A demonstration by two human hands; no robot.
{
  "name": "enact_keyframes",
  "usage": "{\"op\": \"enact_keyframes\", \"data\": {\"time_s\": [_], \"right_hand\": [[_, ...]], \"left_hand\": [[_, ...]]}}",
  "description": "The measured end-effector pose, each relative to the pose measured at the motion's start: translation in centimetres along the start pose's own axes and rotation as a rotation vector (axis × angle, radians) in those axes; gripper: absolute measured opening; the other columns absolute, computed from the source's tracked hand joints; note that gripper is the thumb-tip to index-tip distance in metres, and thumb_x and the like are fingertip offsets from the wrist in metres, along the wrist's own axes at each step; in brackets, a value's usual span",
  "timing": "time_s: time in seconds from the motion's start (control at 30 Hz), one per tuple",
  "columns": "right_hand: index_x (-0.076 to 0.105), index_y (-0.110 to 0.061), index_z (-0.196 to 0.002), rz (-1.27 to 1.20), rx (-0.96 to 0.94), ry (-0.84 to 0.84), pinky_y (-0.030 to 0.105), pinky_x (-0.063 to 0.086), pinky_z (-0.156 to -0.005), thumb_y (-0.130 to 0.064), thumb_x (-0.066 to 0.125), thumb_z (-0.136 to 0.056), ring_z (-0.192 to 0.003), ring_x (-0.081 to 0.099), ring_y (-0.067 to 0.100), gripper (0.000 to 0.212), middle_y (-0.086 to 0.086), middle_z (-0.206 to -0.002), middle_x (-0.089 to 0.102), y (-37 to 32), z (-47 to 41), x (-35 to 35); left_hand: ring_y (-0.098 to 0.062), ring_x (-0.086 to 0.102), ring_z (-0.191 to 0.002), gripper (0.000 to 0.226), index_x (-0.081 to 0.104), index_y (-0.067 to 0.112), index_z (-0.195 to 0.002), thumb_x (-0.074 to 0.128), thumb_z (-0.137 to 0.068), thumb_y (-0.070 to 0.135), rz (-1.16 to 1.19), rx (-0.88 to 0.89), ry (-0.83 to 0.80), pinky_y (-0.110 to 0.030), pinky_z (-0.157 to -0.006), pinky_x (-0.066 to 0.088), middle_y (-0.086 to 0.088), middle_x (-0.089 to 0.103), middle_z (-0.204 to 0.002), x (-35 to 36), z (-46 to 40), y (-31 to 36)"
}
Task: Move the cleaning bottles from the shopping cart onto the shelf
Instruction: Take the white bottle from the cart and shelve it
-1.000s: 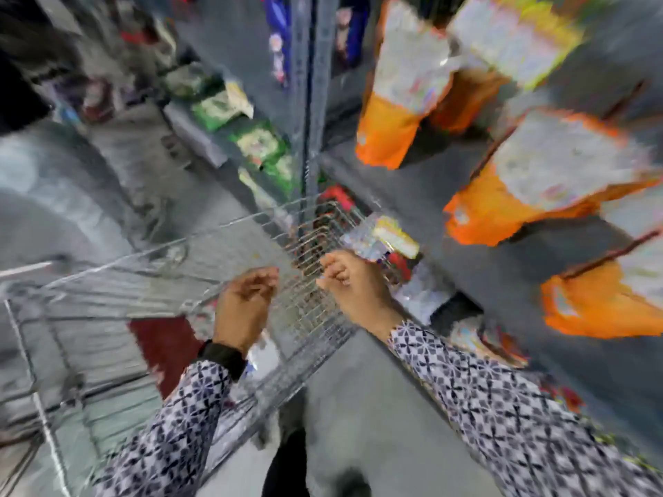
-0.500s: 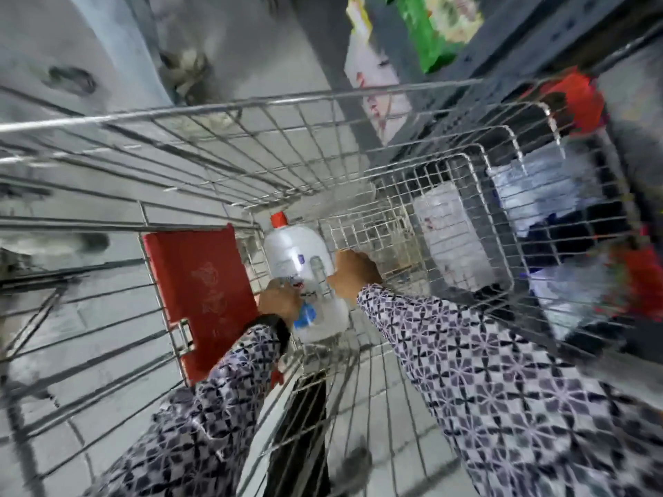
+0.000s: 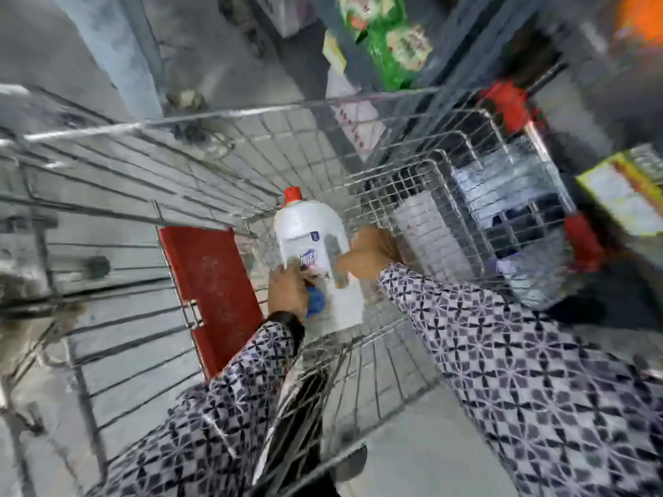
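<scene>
Since a second ago both hands have dropped from the cart (image 3: pixel 229 113) rim: left hand (image 3: pixel 287 288) and right hand (image 3: pixel 369 256) now clamp the white bottle (image 3: pixel 308 238). Lift toward the shelf looks imminent.

The translucent white plastic bottle (image 3: pixel 311 245) has a red cap (image 3: pixel 292 194) and a blue-and-white label. A dark red plastic flap (image 3: pixel 211 292) hangs in the silver wire cart (image 3: pixel 179 121). Both sleeves (image 3: pixel 538 371) show a purple-and-white geometric print.
</scene>
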State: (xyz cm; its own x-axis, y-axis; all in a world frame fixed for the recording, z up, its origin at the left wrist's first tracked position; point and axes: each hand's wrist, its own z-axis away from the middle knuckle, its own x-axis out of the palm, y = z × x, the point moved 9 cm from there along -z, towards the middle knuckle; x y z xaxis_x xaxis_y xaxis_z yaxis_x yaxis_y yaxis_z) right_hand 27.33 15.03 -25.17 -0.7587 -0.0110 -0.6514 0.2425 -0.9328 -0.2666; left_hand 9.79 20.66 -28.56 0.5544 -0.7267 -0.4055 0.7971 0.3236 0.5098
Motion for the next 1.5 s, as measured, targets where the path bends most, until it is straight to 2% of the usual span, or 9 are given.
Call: {"op": "enact_keyframes", "data": {"time_s": [0.07, 0.13, 0.23, 0.4, 0.57, 0.7, 0.87, 1.1, 1.5], "right_hand": [[0.051, -0.015, -0.052, -0.088, -0.118, 0.047, 0.019, 0.035, -0.041, -0.046, 0.075, -0.079, -0.063, 0.057, 0.018, 0.047, -0.003, -0.055, 0.049, -0.2, 5.6, -5.8], [0.048, -0.013, -0.044, -0.098, -0.206, 0.153, 0.021, 0.027, -0.039, -0.055, 0.074, -0.071, -0.046, 0.051, 0.009, 0.056, -0.002, -0.039, 0.044, 0.8, 11.4, -11.3], [0.063, -0.016, -0.052, -0.068, -0.287, 0.362, 0.027, 0.037, -0.046, -0.061, 0.061, -0.059, -0.053, 0.065, 0.017, 0.045, 0.002, -0.052, 0.064, 4.4, 20.9, -19.3], [0.072, -0.014, -0.083, -0.579, -0.482, 0.749, 0.05, 0.054, -0.062, -0.044, 0.074, -0.073, -0.063, 0.066, 0.019, 0.032, 0.005, -0.069, 0.073, 13.0, 42.0, -31.5], [0.075, -0.017, -0.11, -1.121, -0.686, 0.956, 0.018, 0.058, -0.069, -0.006, 0.064, -0.099, -0.081, 0.073, 0.003, 0.019, -0.008, -0.094, 0.081, 22.1, 58.6, -36.0], [0.075, -0.015, -0.12, -1.294, -0.69, 1.191, 0.044, 0.061, -0.093, -0.003, 0.063, -0.099, -0.112, 0.075, 0.031, 0.027, 0.006, -0.113, 0.081, 29.1, 66.7, -37.0], [0.075, -0.018, -0.12, -1.381, -0.658, 1.3, 0.055, 0.057, -0.102, -0.002, 0.065, -0.097, -0.117, 0.07, 0.039, 0.03, 0.008, -0.117, 0.08, 33.9, 70.5, -37.5], [0.074, -0.016, -0.123, -1.351, -0.645, 1.325, 0.026, 0.06, -0.081, -0.004, 0.066, -0.097, -0.098, 0.074, 0.015, 0.03, 0.003, -0.112, 0.081, 35.2, 69.5, -39.7], [0.068, -0.014, -0.122, -1.044, -0.566, 1.413, 0.037, 0.061, -0.092, -0.004, 0.068, -0.095, -0.098, 0.072, 0.012, 0.029, -0.001, -0.11, 0.076, 21.0, 54.9, -54.7]], "left_hand": [[-0.054, 0.053, -0.126, 0.066, 0.058, -0.01, -0.125, 0.033, -0.087, 0.039, 0.094, 0.173, -0.029, -0.058, -0.108, 0.043, -0.041, 0.054, -0.133, -0.9, 4.0, 4.4], [-0.053, 0.055, -0.122, 0.041, 0.07, 0.016, -0.105, 0.04, -0.095, 0.042, 0.084, 0.273, -0.041, -0.053, -0.102, 0.046, -0.039, 0.058, -0.128, -1.7, 8.3, 7.6], [-0.051, 0.058, -0.12, 0.023, 0.065, 0.055, -0.086, 0.049, -0.081, 0.07, 0.276, 0.429, -0.122, -0.064, -0.103, 0.045, -0.027, 0.062, -0.122, -2.1, 18.2, 14.0], [-0.038, 0.072, -0.103, 0.031, 0.069, 0.007, -0.117, 0.058, -0.097, 0.028, 0.635, 0.813, -0.515, -0.061, -0.096, 0.056, -0.018, 0.076, -0.115, -2.1, 43.7, 25.3], [-0.037, 0.072, -0.111, 0.026, 0.068, 0.006, -0.12, 0.055, -0.1, 0.015, 0.593, 1.085, -0.77, -0.054, -0.097, 0.057, -0.015, 0.076, -0.119, 0.9, 62.0, 30.5], [-0.043, 0.068, -0.115, 0.023, 0.071, 0.008, -0.113, 0.066, -0.094, 0.02, 0.542, 1.227, -0.909, -0.066, -0.105, 0.047, -0.019, 0.075, -0.12, 4.5, 71.3, 31.6], [-0.043, 0.065, -0.123, 0.032, 0.065, 0.008, -0.129, 0.056, -0.1, 0.019, 0.491, 1.231, -1.035, -0.066, -0.108, 0.045, -0.018, 0.071, -0.129, 8.4, 76.0, 31.5], [-0.042, 0.065, -0.123, 0.033, 0.062, 0.006, -0.132, 0.048, -0.104, 0.018, 0.439, 1.189, -1.141, -0.063, -0.108, 0.047, -0.019, 0.07, -0.131, 11.1, 76.2, 33.9], [-0.036, 0.067, -0.121, 0.034, 0.059, 0.005, -0.134, 0.047, -0.106, 0.019, 0.439, 1.223, -0.959, -0.047, -0.098, 0.058, -0.019, 0.07, -0.131, 7.0, 62.5, 54.4]]}}
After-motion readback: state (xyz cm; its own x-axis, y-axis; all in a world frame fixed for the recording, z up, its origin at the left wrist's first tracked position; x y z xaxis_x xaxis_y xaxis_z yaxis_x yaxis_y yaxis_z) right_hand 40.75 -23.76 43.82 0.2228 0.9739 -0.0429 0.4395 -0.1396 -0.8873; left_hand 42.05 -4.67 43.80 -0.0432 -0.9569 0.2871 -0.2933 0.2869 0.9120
